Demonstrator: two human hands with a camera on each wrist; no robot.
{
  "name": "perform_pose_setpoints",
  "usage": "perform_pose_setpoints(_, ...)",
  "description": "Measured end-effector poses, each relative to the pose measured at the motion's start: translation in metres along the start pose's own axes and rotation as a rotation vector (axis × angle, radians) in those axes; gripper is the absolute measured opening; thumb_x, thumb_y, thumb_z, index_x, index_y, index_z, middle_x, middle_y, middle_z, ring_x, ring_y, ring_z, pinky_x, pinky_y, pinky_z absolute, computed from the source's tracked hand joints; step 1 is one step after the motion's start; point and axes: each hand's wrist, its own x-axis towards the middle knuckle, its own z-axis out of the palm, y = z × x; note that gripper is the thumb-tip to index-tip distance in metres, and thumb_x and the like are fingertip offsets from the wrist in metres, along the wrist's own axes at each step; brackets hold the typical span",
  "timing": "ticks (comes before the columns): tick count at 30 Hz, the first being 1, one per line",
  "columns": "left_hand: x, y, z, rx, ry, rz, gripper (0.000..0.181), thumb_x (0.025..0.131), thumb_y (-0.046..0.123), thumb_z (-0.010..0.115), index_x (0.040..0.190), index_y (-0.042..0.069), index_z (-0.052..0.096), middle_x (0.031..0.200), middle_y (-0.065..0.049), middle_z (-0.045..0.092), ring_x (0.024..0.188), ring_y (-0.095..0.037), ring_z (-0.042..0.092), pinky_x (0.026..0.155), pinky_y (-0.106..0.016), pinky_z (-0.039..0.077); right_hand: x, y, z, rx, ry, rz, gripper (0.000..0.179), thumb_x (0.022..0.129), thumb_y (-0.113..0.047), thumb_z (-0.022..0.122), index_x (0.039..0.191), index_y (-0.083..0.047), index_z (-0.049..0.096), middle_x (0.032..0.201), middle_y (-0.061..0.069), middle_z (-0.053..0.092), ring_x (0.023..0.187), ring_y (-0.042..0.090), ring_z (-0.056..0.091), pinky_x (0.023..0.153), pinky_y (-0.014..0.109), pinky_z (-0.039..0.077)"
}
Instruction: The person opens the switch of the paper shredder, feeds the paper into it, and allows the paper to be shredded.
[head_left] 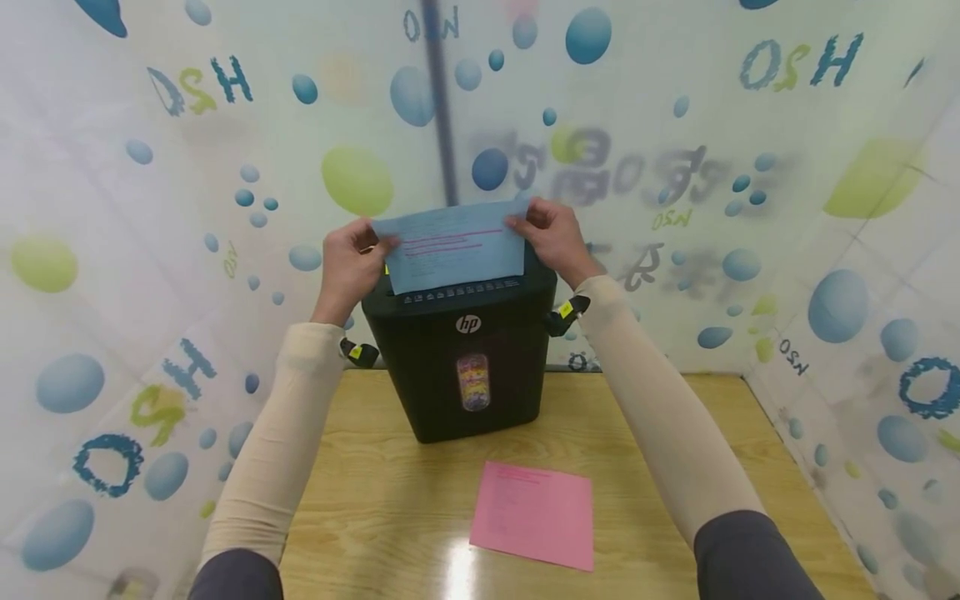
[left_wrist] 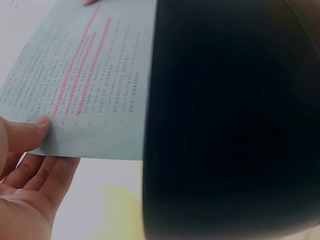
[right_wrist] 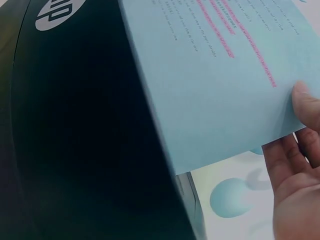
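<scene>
A blue printed sheet of paper (head_left: 453,250) with pink highlighted lines is stretched between both hands over the top of a black HP paper shredder (head_left: 442,367). My left hand (head_left: 348,265) pinches its left edge, thumb (left_wrist: 35,132) on the printed face and fingers behind. At the right upper corner my right hand (head_left: 558,237) pinches it the same way. The sheet's lower edge overlaps the shredder's top, just behind the row of white icons; the feed slot is hidden behind the paper. In the right wrist view the sheet (right_wrist: 215,100) stands beside the shredder's dark front (right_wrist: 85,135).
A pink sheet (head_left: 532,517) with highlighted lines lies on the wooden table (head_left: 375,500) in front of the shredder. Colourful shreds show through the shredder's small window (head_left: 474,383). Curtain-like walls (head_left: 285,133) with blue and green drops enclose the table's back and sides.
</scene>
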Motion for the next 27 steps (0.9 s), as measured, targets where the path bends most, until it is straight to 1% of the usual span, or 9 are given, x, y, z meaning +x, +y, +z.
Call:
perform_pose_setpoints(2, -0.001, 0.000, 0.000, 0.010, -0.007, -0.001, 0.019, 0.096, 0.017, 0.073, 0.109, 0.003, 0.074, 0.109, -0.017, 0.077, 0.089, 0.002, 0.068, 0.092, -0.034, 0.060, 0.000, 0.002, 0.000, -0.007, -0.001, 0.000, 0.019, 0.096, -0.026, 0.074, 0.096, -0.008, 0.070, 0.106, 0.009, 0.078, 0.093, 0.013, 0.070, 0.083, 0.027, 0.052)
perform_pose_setpoints(7, -0.002, -0.004, 0.001, 0.042, -0.031, -0.002, 0.018, 0.096, 0.019, 0.073, 0.100, 0.002, 0.072, 0.103, -0.018, 0.077, 0.083, 0.006, 0.064, 0.093, -0.037, 0.059, -0.002, 0.006, 0.000, -0.017, -0.021, 0.035, 0.023, 0.097, -0.026, 0.073, 0.110, -0.008, 0.073, 0.117, 0.012, 0.076, 0.103, 0.016, 0.071, 0.093, 0.034, 0.054)
perform_pose_setpoints(10, -0.004, -0.005, 0.001, 0.050, -0.049, -0.014, 0.018, 0.096, 0.020, 0.074, 0.096, 0.002, 0.070, 0.102, -0.018, 0.076, 0.083, 0.005, 0.064, 0.095, -0.039, 0.058, -0.004, 0.008, 0.000, -0.013, -0.032, 0.059, 0.028, 0.097, -0.026, 0.072, 0.118, -0.008, 0.073, 0.122, 0.013, 0.074, 0.111, 0.020, 0.071, 0.100, 0.039, 0.054)
perform_pose_setpoints(12, -0.005, -0.007, 0.002, 0.066, -0.058, -0.022, 0.019, 0.096, 0.021, 0.074, 0.093, 0.003, 0.068, 0.101, -0.018, 0.076, 0.084, 0.002, 0.065, 0.093, -0.037, 0.058, -0.005, 0.011, 0.000, -0.019, -0.034, 0.065, 0.029, 0.097, -0.027, 0.072, 0.119, -0.008, 0.073, 0.123, 0.013, 0.074, 0.114, 0.021, 0.070, 0.102, 0.041, 0.053)
perform_pose_setpoints(17, -0.006, -0.011, 0.003, 0.083, -0.075, -0.044, 0.022, 0.096, 0.023, 0.074, 0.088, 0.004, 0.066, 0.096, -0.016, 0.076, 0.087, -0.013, 0.070, 0.080, -0.024, 0.054, -0.007, 0.017, 0.001, -0.049, -0.037, 0.053, 0.021, 0.097, -0.028, 0.072, 0.107, -0.009, 0.072, 0.121, 0.012, 0.075, 0.112, 0.021, 0.070, 0.096, 0.038, 0.053)
perform_pose_setpoints(19, -0.007, -0.012, 0.004, 0.082, -0.083, -0.063, 0.022, 0.096, 0.024, 0.074, 0.089, 0.004, 0.067, 0.096, -0.017, 0.076, 0.089, -0.019, 0.071, 0.077, -0.023, 0.051, -0.008, 0.019, 0.002, -0.050, -0.043, 0.046, 0.019, 0.097, -0.027, 0.072, 0.102, -0.009, 0.070, 0.119, 0.012, 0.075, 0.111, 0.021, 0.070, 0.092, 0.036, 0.052)
perform_pose_setpoints(21, -0.008, -0.012, 0.004, 0.080, -0.091, -0.082, 0.021, 0.096, 0.025, 0.074, 0.092, 0.005, 0.069, 0.098, -0.016, 0.076, 0.092, -0.022, 0.072, 0.077, -0.023, 0.051, -0.009, 0.020, 0.002, -0.050, -0.052, 0.040, 0.018, 0.098, -0.027, 0.071, 0.098, -0.008, 0.068, 0.118, 0.012, 0.076, 0.109, 0.021, 0.071, 0.090, 0.035, 0.051)
perform_pose_setpoints(24, -0.008, -0.012, 0.004, 0.075, -0.101, -0.101, 0.017, 0.097, 0.023, 0.073, 0.098, 0.005, 0.071, 0.105, -0.016, 0.077, 0.098, -0.024, 0.073, 0.080, -0.026, 0.052, -0.010, 0.021, 0.002, -0.061, -0.060, 0.040, 0.018, 0.098, -0.026, 0.070, 0.096, -0.008, 0.067, 0.119, 0.012, 0.076, 0.111, 0.022, 0.071, 0.091, 0.035, 0.052)
perform_pose_setpoints(27, -0.009, -0.012, 0.005, 0.079, -0.111, -0.099, 0.015, 0.097, 0.019, 0.072, 0.100, 0.004, 0.071, 0.110, -0.016, 0.077, 0.104, -0.026, 0.074, 0.083, -0.029, 0.054, -0.010, 0.020, 0.001, -0.082, -0.062, 0.041, 0.020, 0.099, -0.026, 0.070, 0.094, -0.007, 0.065, 0.119, 0.013, 0.076, 0.112, 0.023, 0.071, 0.090, 0.035, 0.051)
